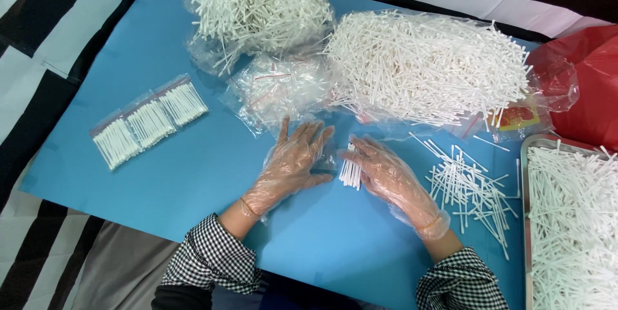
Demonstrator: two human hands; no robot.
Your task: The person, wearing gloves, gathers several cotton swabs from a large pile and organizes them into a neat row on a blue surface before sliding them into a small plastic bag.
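Gloved hands gathering a small bundle of white swab sticks on a blue sheet.

The right hand (393,178) curls its fingers closed around the bundle of swab sticks (349,169); the left hand (290,162) lies flat, fingers spread, just beside it on a small clear bag (326,155).

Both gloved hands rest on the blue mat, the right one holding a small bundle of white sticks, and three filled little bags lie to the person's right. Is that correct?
Not quite. The head view shows the three filled little bags lying to the person's left, not right. The rest holds: both gloved hands rest on the blue mat, and the right hand holds a small bundle of white sticks, with the left hand beside it.
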